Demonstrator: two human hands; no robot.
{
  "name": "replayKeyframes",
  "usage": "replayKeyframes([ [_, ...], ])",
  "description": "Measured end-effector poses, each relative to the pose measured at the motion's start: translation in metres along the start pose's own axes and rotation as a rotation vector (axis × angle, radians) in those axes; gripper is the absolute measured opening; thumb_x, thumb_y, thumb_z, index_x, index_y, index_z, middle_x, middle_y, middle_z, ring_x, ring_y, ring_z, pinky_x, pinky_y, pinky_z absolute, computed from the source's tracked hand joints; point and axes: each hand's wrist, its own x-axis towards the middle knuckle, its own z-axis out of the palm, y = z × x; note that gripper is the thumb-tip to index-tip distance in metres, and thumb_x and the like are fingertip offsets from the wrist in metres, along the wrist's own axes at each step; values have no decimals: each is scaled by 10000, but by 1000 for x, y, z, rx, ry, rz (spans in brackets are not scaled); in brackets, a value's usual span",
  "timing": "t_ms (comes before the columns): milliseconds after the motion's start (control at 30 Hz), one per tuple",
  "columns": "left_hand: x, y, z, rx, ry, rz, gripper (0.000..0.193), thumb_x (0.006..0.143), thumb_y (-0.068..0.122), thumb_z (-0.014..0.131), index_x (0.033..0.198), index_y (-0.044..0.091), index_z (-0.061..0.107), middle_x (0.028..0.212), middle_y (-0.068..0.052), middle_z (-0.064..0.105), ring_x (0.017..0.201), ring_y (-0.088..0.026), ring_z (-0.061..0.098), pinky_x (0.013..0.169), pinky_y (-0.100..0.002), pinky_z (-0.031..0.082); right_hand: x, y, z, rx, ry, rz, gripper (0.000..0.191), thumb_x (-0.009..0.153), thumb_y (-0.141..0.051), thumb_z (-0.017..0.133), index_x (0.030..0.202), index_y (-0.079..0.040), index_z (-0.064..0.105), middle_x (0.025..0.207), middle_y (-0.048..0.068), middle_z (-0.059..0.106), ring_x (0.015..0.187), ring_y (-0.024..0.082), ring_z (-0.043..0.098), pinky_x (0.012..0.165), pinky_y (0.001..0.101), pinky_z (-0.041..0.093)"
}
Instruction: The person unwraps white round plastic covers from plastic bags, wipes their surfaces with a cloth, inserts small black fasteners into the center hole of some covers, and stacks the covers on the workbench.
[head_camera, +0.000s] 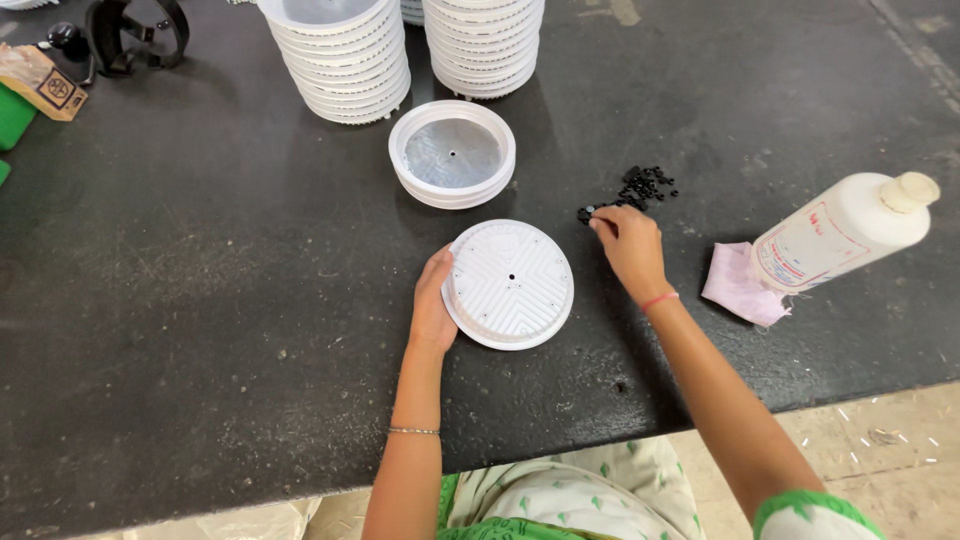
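While the left hand (432, 305) grips the round white ribbed plastic disc (510, 283) at nine o'clock, the right hand (628, 245) pinches one small black rubber piece (587, 211) (pile (645, 185) at one o'clock). Best lift only one, disc held steady.

Two tall stacks of white round covers (345, 60) are standing far on the tabletop (200, 250); a white bottle (845, 230) is lying on a pink cloth (738, 285) at right.
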Motion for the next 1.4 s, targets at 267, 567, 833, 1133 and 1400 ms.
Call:
replayKeyframes([
  [267,7,-1,-8,-106,-33,-60,484,1014,213,585,1415,-53,539,1381,-155,629,1303,-240,578,1111,-372,440,19,14,28,-158,-103,70,191,863,-222,805,930,-51,756,913,105,713,795,315,700,707,443,548],
  [567,10,1,-8,-137,-46,-83,505,1002,233,611,1411,-56,547,1362,-162,640,1284,-244,589,1094,-368,455,28,-3,24,-57,-142,210,185,864,-197,804,971,-48,778,877,89,749,794,246,734,747,358,562],
  [833,9,2,-4,-99,2,-88,547,979,261,650,1419,-42,535,1346,-147,639,1262,-223,595,1074,-360,465,-8,-82,11,299,-512,6,183,865,-149,771,1040,-98,791,1029,64,728,892,193,737,772,305,586],
  [1133,8,3,-2,-83,30,-89,556,964,259,668,1417,-33,535,1343,-139,633,1263,-218,587,1071,-353,460,-3,-98,11,238,-583,-17,192,845,-152,777,1034,-127,798,1066,60,729,920,191,740,798,323,605],
  [1400,9,1,-4,-95,7,-85,544,969,252,662,1416,-30,533,1336,-139,634,1258,-216,589,1070,-357,460,3,-96,14,211,-622,-35,201,843,-141,775,1039,-108,793,1045,61,737,919,187,742,809,321,614],
])
